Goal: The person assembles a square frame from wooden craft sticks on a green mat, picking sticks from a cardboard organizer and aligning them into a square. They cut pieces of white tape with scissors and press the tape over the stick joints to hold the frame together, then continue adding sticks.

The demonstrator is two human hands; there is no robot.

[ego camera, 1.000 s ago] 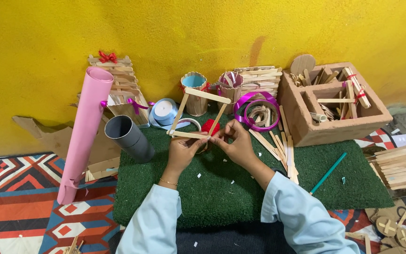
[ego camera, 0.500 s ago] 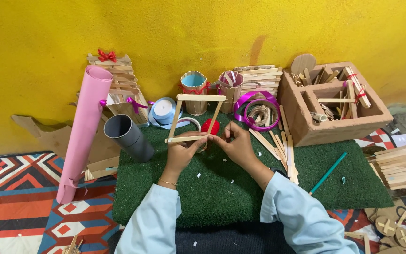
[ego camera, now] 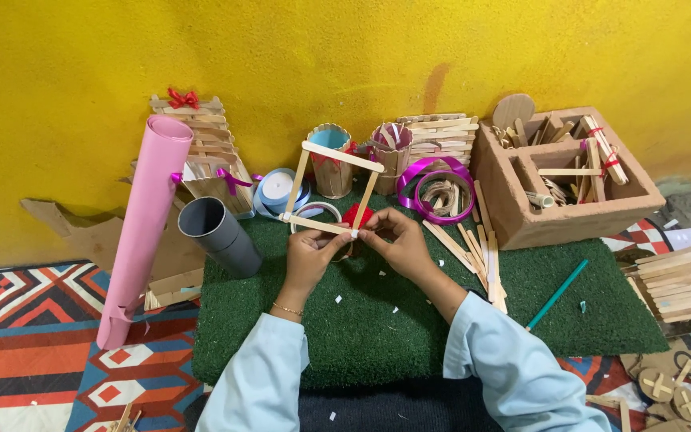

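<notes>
home craft corner, floor-level: yellow wall (ego camera: 521, 48), patterned rug (ego camera: 33, 336), green turf mat (ego camera: 409, 320), loose craft sticks (ego camera: 473, 248), ribbon rolls (ego camera: 433, 188), w/ wooden box (ego camera: 569, 220) of stick bits.

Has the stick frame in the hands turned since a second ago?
Yes. The stick frame has tilted the other way: its top bar sat over the purple ribbon rolls, now it leans left, across the blue cup.

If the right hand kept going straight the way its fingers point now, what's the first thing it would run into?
The right hand points left, toward the left hand. Its fingertips already touch the stick frame at the near right corner; pushing on, it would probably meet the left hand's fingertips first, though depth is unclear.
</notes>
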